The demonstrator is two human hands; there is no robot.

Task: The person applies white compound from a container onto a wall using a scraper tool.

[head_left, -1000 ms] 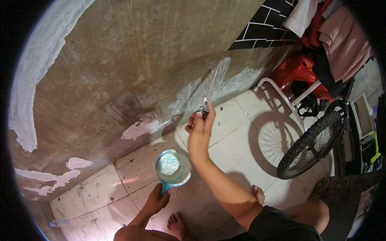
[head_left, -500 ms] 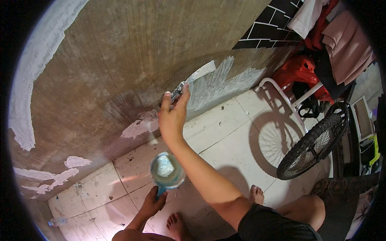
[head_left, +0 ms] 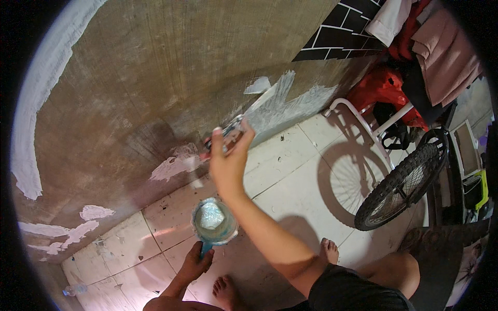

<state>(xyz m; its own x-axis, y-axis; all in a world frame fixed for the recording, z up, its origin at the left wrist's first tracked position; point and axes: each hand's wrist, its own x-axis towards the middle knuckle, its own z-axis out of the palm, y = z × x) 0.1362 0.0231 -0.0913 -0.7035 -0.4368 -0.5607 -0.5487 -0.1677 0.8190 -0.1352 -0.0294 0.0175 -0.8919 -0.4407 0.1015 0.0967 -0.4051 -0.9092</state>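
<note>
In my right hand [head_left: 229, 165] is a putty knife [head_left: 261, 100], its handle gripped between thumb and fingers. Its narrow-looking blade lies against the brown wall [head_left: 150, 67], at the edge of a streaky white filler patch [head_left: 290, 109]. A small separate white smear [head_left: 257, 85] shows just above the blade. My left hand [head_left: 196, 262] is closed round the blue handle of a round dipper [head_left: 229, 224], held upright over the floor below my right forearm. A lump of white filler paste [head_left: 211, 214] sits inside it.
White floor tiles [head_left: 280, 181] run along the wall's foot. To the right stand a bicycle wheel [head_left: 397, 186], a white tubular frame [head_left: 358, 122] and a red bag [head_left: 381, 90] under hanging cloths [head_left: 448, 57]. A plastic bottle [head_left: 75, 289] lies at lower left.
My right hand and the putty knife have shifted slightly right and down, and the blade has turned steeper. A fresh white smear has appeared on the wall. The dipper stays nearly still.
</note>
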